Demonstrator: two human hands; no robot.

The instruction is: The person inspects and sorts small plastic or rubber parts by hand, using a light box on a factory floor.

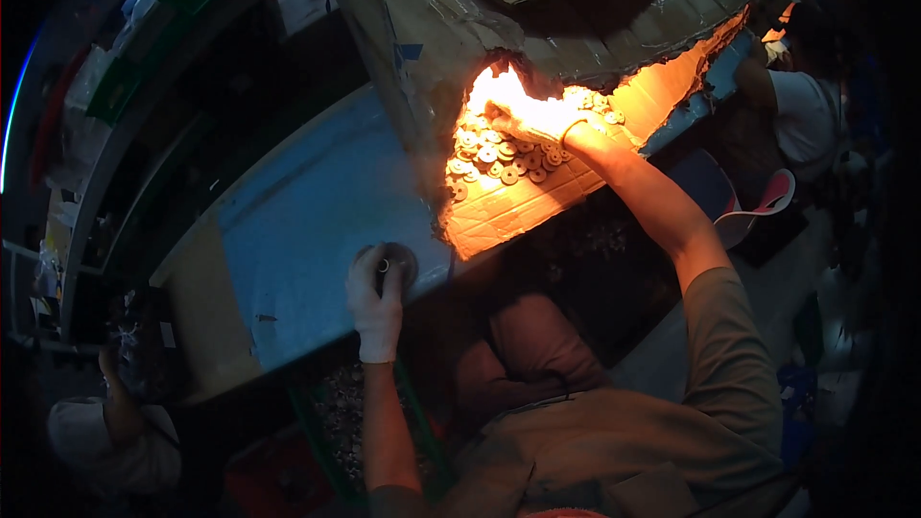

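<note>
Careful, your gloved right hand (537, 120) closes on loose washers (499, 158) under glare while your left hand (376, 297) pinches a disc (389, 261) at the bench's (297, 221) near edge, so either may spill

The blue matt surface (307, 221) is looking smooth, scuffed in places. The torn brown cardboard hood (537, 10) is showing rough, ragged edges and glossy tape strips. Small round metal washers (499, 158) are glinting under strong light on a pale tiled-looking sheet (518, 206). Both hands, left (376, 293) and right (532, 120), are wearing white knitted cloth gloves. The dark round metal disc (395, 257) is looking dull.
</note>
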